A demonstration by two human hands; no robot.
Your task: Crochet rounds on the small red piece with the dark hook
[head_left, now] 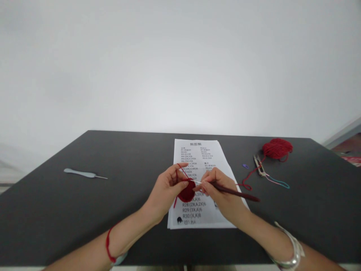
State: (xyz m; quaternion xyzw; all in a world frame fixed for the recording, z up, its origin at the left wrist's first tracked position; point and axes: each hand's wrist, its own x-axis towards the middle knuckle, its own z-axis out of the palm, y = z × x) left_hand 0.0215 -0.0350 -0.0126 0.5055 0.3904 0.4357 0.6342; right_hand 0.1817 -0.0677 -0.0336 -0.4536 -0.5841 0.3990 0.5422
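Pinched between the thumb and fingers of my left hand [168, 185] is a small round piece of dark red crochet [187, 192]. Red yarn runs over the raised left index finger, and a short tail hangs below the piece. My right hand [218, 190] grips a crochet hook [237, 193] with a dark brown handle, much like a pen. Its thin metal tip meets the top edge of the crochet piece; whether it passes through a stitch is too small to tell. Both hands are above the printed pattern sheet [203, 220].
A ball of red yarn [277, 148] lies at the back right, its strand trailing toward the hands. Beside it are small thread snips [258, 165] with a looped cord and a purple stitch marker [245, 166]. Far left lies a grey-blue handled hook [81, 173] on the black table [135, 150].
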